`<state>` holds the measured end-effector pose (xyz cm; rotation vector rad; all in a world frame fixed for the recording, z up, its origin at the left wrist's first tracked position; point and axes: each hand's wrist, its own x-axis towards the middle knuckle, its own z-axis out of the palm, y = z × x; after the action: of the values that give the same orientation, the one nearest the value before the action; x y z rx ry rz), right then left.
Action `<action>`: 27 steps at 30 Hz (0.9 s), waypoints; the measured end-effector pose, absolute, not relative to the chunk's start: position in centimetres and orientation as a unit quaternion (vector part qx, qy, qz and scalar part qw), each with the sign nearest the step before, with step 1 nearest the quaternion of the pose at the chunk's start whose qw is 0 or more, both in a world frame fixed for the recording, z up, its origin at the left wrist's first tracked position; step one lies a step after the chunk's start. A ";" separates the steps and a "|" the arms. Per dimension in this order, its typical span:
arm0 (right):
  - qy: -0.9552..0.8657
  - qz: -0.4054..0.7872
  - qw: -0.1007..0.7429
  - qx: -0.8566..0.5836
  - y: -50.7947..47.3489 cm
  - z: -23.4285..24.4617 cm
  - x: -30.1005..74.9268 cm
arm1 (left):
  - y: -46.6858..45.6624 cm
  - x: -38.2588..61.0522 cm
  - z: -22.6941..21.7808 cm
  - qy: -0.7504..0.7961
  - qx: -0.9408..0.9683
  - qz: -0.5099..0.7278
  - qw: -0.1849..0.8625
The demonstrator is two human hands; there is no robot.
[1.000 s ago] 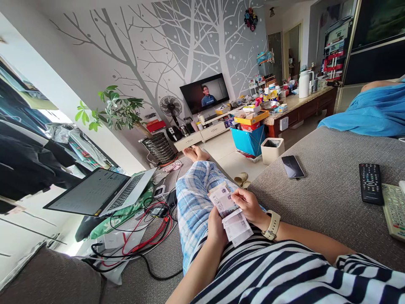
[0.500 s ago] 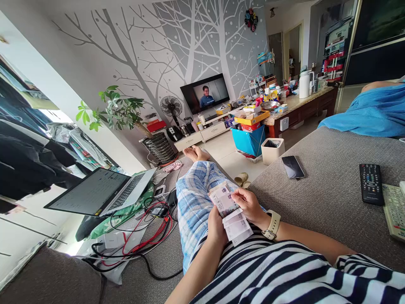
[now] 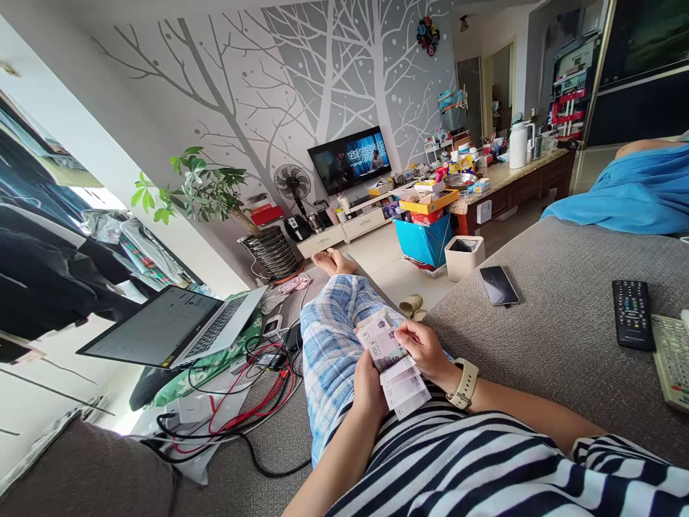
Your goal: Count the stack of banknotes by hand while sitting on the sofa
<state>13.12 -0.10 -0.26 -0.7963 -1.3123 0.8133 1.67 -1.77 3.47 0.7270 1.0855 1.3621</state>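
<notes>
A stack of pale purple banknotes (image 3: 381,346) lies across my lap, between both hands. My left hand (image 3: 370,384) is closed around its near left side, the thumb resting on the notes. The fingers of my right hand (image 3: 425,348) pinch the upper right edge of a top note. Several notes fan out below, toward my striped shirt (image 3: 474,459). Under the hands are blue-and-white plaid trousers (image 3: 331,359). A pale watch (image 3: 463,384) is on my right wrist.
An open laptop (image 3: 161,327) and tangled red and black cables (image 3: 269,395) lie to the left on the sofa. On the right are a phone (image 3: 499,285), a black remote (image 3: 631,312) and a blue cloth (image 3: 619,190). Beyond stand a bin (image 3: 463,260) and a cluttered table (image 3: 538,169).
The television picture has changed. My hands and the banknotes have hardly moved.
</notes>
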 end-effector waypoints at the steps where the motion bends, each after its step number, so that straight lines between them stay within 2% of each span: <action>1: -0.576 0.357 0.646 -0.350 -0.1 -0.3 13.1 | -1.7 1.7 3.3 0.462 0.309 0.584 0.592; 9: -0.576 0.358 0.654 -0.335 -0.2 -0.3 13.1 | -1.1 1.5 2.3 0.408 0.302 0.568 0.648; 27: -0.581 0.370 0.646 -0.328 -0.5 -0.3 13.2 | -1.0 1.3 1.7 0.402 0.265 0.558 0.675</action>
<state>13.19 -0.47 -0.30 -0.7472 -1.3225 0.8411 1.25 -1.01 1.72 0.5964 0.9052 1.2561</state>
